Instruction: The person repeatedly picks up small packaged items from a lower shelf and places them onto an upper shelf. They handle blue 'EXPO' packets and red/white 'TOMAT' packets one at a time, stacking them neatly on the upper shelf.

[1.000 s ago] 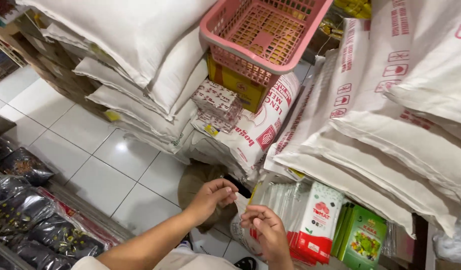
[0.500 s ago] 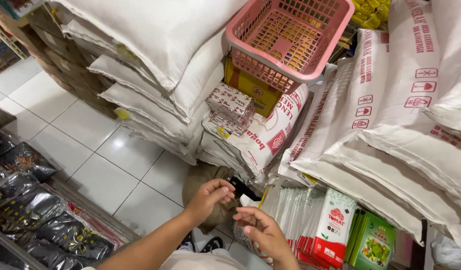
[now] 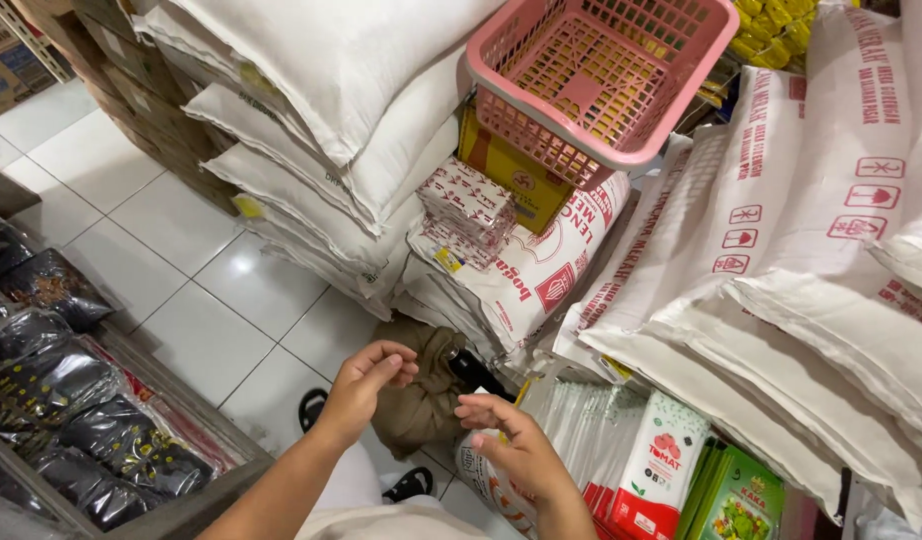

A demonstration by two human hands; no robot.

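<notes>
The nearest thing to my hands is the row of clear plastic packets [image 3: 591, 440] standing on edge low down at the foot of the stack, just beside my right hand [image 3: 511, 440]. I judge them light, thin and slippery, soft enough to flop, so I'd pinch one by its top edge rather than its flat face. Right next to them stand a white-and-red pouch with a tomato picture [image 3: 656, 480] and a green pouch [image 3: 741, 500], which look equally limp. My right hand hovers with its fingers spread and loosely curled, holding nothing that I can see. My left hand [image 3: 366, 380] is apart from it, fingers bent in toward the thumb, also empty as far as the view shows. Between and below the hands lies a crumpled brown cloth or bag [image 3: 421, 395] on the white tiled floor [image 3: 211, 270]. Above, heavy white sacks [image 3: 781, 300] lean and pile up, with a pink plastic basket [image 3: 601, 80] perched on top and small red-printed boxes [image 3: 466, 205] stacked below it. Dark bagged goods [image 3: 71, 400] fill a shelf to my left.
</notes>
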